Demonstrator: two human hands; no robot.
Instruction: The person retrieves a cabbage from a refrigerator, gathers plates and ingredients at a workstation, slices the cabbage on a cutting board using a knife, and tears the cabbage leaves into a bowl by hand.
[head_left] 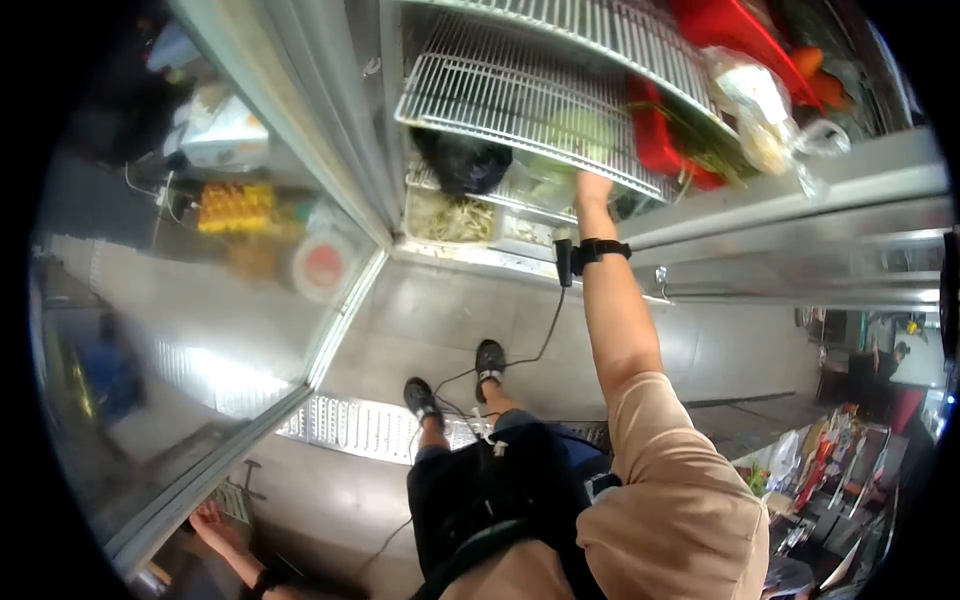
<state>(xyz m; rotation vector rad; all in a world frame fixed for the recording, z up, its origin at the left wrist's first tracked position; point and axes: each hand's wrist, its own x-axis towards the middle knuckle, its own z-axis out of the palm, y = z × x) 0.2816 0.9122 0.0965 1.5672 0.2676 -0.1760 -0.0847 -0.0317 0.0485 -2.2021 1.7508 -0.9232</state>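
My right hand reaches into a glass-door fridge below a white wire shelf. Its fingers are hidden by the shelf and the things there, so what they touch does not show. Beside it lies a clear bag with pale green produce. To the left are a black plastic bag and a tub of bean sprouts. My left hand is low at the left, against the edge of the open glass door. Its fingers look loosely stretched out, partly hidden by the frame.
Red baskets and a knotted clear bag occupy the right-hand shelves. A cable runs from my right wristband down across the tiled floor. A metal drain grate lies behind my feet. Cluttered shelves stand at the right.
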